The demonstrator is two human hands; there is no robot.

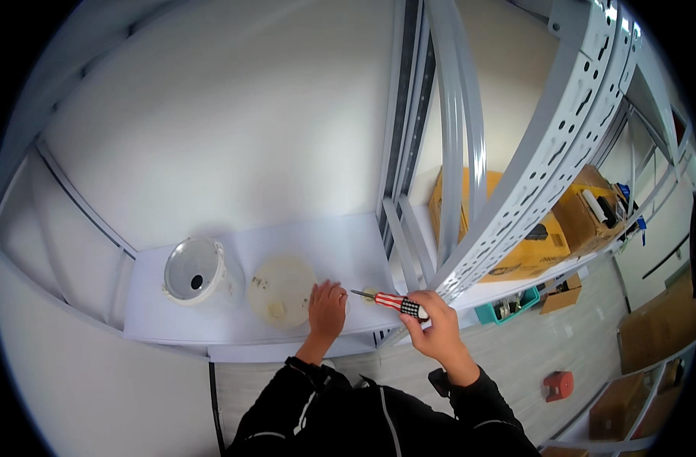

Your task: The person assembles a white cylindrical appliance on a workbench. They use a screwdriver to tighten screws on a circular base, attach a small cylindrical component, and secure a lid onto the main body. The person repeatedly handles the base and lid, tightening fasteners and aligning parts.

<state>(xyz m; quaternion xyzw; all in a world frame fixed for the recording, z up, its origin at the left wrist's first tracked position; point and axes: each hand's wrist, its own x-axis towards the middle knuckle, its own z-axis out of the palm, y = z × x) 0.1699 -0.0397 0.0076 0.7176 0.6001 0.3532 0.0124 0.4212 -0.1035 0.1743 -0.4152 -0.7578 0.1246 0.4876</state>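
My right hand [438,335] is closed round the handle of a screwdriver [394,302]. The handle has red and white stripes and a dark patterned part, and the metal shaft points left toward my left hand. My left hand [329,311] lies over the right edge of a round, translucent plastic lid [281,278], its fingers slightly bent and nothing visible in them. Small dark specks and a pale yellowish round patch show on the lid. Just behind the screwdriver sits a small yellowish round piece [369,294], partly covered by it.
Left of the lid, a white plastic bucket [222,278] with a dark round spot inside stands on the white shelf [153,312]. A perforated grey metal upright [542,164] rises close to my right hand. Beyond it are yellow cartons [527,255], a teal crate [519,305] and a red stool [559,385].
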